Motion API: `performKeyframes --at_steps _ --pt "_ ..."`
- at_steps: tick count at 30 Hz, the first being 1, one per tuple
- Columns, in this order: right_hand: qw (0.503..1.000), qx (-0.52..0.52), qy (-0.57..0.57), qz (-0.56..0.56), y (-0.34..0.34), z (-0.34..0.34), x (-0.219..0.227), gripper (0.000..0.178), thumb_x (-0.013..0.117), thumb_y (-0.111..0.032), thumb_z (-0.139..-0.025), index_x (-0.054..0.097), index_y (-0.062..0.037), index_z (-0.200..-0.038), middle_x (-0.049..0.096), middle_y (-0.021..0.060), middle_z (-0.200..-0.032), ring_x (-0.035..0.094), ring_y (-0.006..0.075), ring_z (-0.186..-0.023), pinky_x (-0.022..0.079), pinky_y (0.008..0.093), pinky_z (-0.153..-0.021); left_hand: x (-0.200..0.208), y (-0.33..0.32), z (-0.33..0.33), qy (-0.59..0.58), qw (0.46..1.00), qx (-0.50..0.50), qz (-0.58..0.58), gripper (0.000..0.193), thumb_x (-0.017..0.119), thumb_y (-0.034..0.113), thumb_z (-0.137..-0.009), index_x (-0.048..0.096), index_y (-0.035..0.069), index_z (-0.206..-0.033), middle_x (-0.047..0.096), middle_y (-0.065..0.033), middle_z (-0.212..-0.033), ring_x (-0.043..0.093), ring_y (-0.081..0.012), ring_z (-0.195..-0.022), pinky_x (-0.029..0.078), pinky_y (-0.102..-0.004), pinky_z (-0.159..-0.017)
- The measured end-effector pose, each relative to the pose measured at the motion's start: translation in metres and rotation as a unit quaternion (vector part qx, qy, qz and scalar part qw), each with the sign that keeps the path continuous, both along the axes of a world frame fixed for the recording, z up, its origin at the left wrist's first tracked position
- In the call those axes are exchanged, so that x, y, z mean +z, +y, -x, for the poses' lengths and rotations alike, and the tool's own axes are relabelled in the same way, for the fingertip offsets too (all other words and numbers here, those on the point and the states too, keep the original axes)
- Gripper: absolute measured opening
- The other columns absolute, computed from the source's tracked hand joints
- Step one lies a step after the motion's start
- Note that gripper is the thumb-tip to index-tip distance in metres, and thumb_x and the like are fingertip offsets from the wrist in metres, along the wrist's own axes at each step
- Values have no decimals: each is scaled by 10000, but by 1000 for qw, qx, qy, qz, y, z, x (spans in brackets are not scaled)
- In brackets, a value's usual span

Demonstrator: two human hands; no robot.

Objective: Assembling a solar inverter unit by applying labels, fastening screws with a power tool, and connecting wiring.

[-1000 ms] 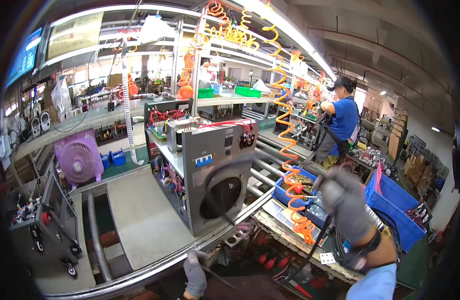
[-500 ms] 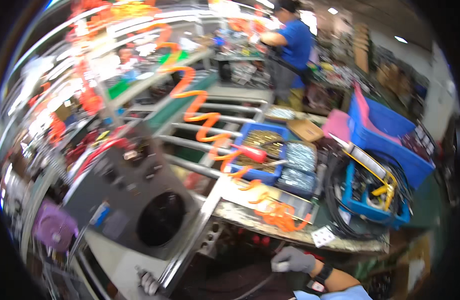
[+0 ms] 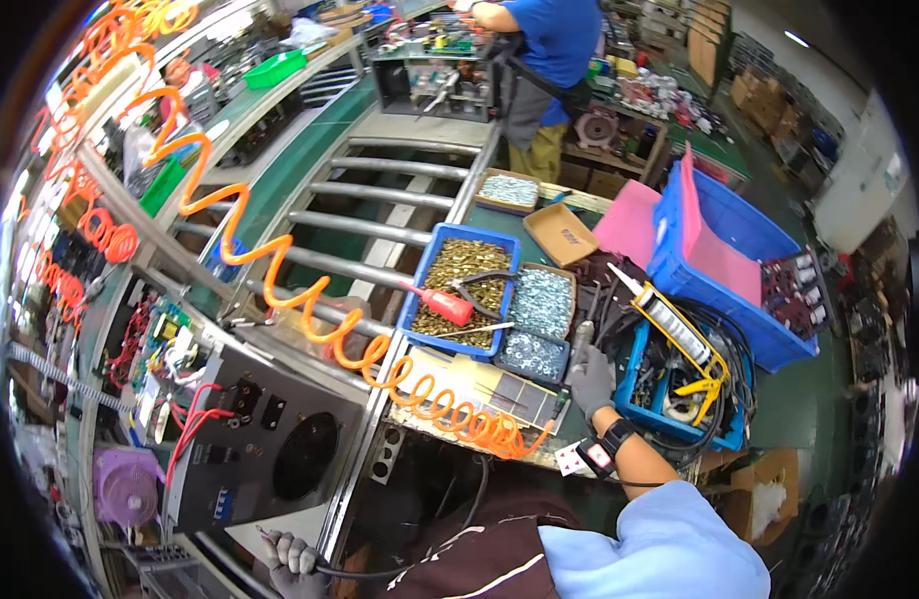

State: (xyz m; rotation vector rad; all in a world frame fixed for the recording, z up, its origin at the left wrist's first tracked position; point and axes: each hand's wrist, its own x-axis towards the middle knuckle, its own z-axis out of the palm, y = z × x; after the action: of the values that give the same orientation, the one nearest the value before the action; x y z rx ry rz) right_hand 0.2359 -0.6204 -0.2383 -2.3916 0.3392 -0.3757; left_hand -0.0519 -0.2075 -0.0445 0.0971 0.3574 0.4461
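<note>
At the bottom left, my left hand [image 3: 292,559], in a grey glove, has its fingers curled round a black cable [image 3: 365,574]. The cable runs right and then up toward the bench edge. My right hand [image 3: 591,384], also gloved, reaches over the bench with its fingers closed on a grey cylindrical tool [image 3: 582,337], whose lower part they hide. Left of it sit small silvery parts in a box [image 3: 542,302] and a dark tray of washers [image 3: 532,356]. Beside the left hand stands a dark metal panel [image 3: 250,454] with a large round opening.
A blue bin [image 3: 425,262] holds brass-coloured parts, with red-handled pliers [image 3: 448,305] on top. An orange coiled hose [image 3: 320,304] hangs across rollers [image 3: 365,200]. Right are a blue tool box [image 3: 639,411], a caulking gun [image 3: 679,324] and a blue crate [image 3: 714,240]. Another person [image 3: 549,60] stands beyond.
My right hand has moved forward from below the bench edge to the tool beside the boxes. The view has shifted and become sharper. My left hand stays low by the panel.
</note>
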Motion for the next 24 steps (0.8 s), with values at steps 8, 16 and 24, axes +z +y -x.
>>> performKeyframes --at_steps 8,16,24 --pt "946 92 175 257 -40 -40 -5 327 511 -241 -882 529 -1 -1105 632 249 -933 613 415 -899 485 482 -796 6 -43 -29 72 971 72 -215 153 525 234 -909 500 102 -837 356 10 -654 365 -122 -583 330 -283 -561" --pt "894 62 377 234 -14 -59 -30 991 689 -289 -736 64 20 -1440 287 262 -1436 485 369 -1182 435 403 -970 -6 -53 -28 229 912 85 -330 279 513 226 -930 479 82 -694 391 18 -547 366 -105 -453 332 -254 -460" --pt "915 -13 308 260 22 -18 -5 1032 712 -188 -649 72 51 -1423 364 269 -1241 464 410 -1127 426 403 -963 32 -32 -64 327 759 195 -528 369 514 317 -949 496 67 -678 442 13 -549 435 -64 -477 383 -234 -463"
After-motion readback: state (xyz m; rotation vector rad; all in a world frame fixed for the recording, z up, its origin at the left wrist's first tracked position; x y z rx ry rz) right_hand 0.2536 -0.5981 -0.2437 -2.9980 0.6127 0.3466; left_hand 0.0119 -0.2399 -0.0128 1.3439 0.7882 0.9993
